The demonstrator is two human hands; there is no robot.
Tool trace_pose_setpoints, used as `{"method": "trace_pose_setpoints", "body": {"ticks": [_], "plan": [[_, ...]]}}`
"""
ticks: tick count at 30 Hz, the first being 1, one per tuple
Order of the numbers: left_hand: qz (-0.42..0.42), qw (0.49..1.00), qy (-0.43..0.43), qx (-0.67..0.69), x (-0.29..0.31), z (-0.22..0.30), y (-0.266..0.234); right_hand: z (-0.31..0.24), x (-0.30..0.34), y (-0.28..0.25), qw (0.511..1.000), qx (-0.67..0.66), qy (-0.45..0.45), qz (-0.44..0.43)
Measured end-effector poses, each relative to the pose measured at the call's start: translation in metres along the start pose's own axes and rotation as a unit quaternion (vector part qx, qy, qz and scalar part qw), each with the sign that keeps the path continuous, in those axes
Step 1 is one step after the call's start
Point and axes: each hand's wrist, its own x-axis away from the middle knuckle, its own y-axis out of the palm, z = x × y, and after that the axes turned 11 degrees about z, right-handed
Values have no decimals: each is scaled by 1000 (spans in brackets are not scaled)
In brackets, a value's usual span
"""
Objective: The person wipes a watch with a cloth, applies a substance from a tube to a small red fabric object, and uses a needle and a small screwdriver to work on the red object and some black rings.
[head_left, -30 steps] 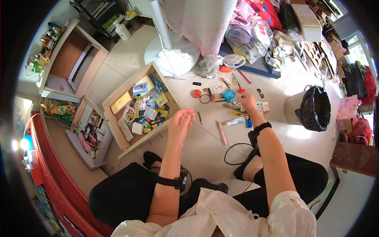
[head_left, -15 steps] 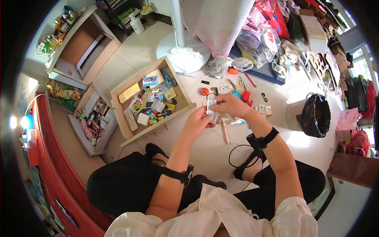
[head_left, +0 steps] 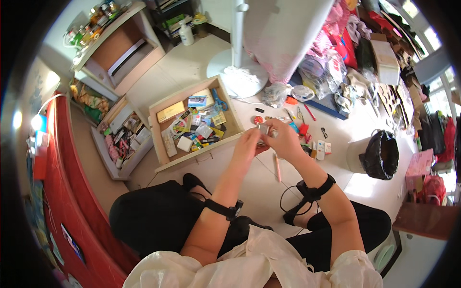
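Observation:
Both of my hands meet above the floor, just right of an open wooden drawer (head_left: pixel 201 154). Between their fingertips is a small silvery rectangular thing (head_left: pixel 262 128), too small to name and partly covered by the fingers. My left hand (head_left: pixel 247 144) grips its lower left side, fingers closed. My right hand (head_left: pixel 284 140) closes on it from the right, thumb and fingers pinched. Small goods fill the drawer: blue scissors (head_left: pixel 219 102), a yellow box (head_left: pixel 171 111), a white square piece (head_left: pixel 184 143) and several packets. A pink pen (head_left: pixel 277 168) lies on the floor below my right hand.
Beyond my hands, a round red item (head_left: pixel 258 119), a red pen (head_left: pixel 310 113) and white pieces (head_left: pixel 321 150) lie on the tiles. A bin with a black bag (head_left: pixel 382 153) stands right. Another filled drawer (head_left: pixel 126 165) sits left. A white pole base (head_left: pixel 225 72) stands behind.
My fingers have drawn closer around the silvery thing, covering more of it; the dark loop above it no longer shows. The whole view has shifted, so the drawer appears farther right.

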Motion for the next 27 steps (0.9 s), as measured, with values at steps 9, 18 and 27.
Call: {"method": "trace_pose_setpoints", "body": {"ticks": [9,18,27], "plan": [[41,995,-36,-79,1,-3,-7,-2,3,6,999,-16,-7,-43],[96,993,-26,-59,-24,-16,-39,22,-12,17,993,-92,56,-47],[287,947,58,-134,-77,-5,-128,118,-37,-49,963,-176,176,104]]}}
